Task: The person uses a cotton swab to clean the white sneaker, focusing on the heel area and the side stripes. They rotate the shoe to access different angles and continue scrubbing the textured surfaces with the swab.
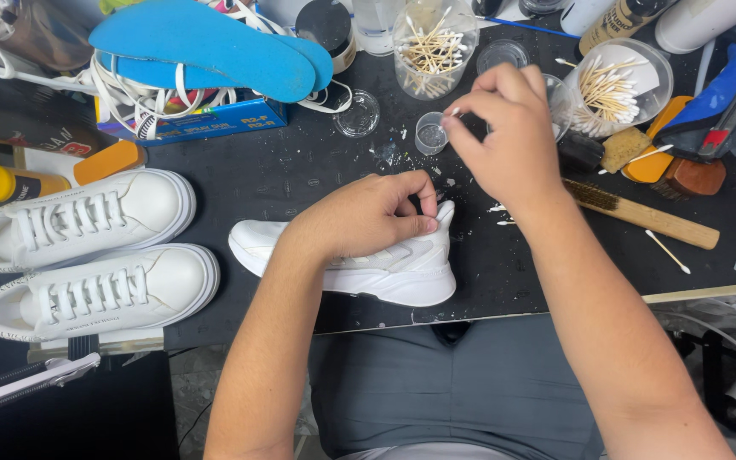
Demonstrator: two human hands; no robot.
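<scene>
Left hand (368, 217): curled nearly closed, fingers and thumb pinching the heel collar of a white sneaker (359, 264) and pressing it onto the tabletop (283, 170).
Right hand (504, 136): fingers bunched tight, thumb and forefinger pinching a cotton swab (451, 112) whose tip sits at the rim of a small clear cup (429, 133).
Held sneaker: lying near the front edge of the black tabletop, toe to the person's left, heel toward the right hand.
White sneakers: three in all, the held one plus a laced pair (87, 255) side by side at the left.
Blue insoles (206, 51): two, stacked on a blue box with white laces.
Swab containers: two clear ones, a jar (434, 47) behind the cup and a tub (615, 89) to the right.
Wooden brush (645, 217): one, just right of the right wrist.
Loose swab (668, 252): one, beside the brush handle.
</scene>
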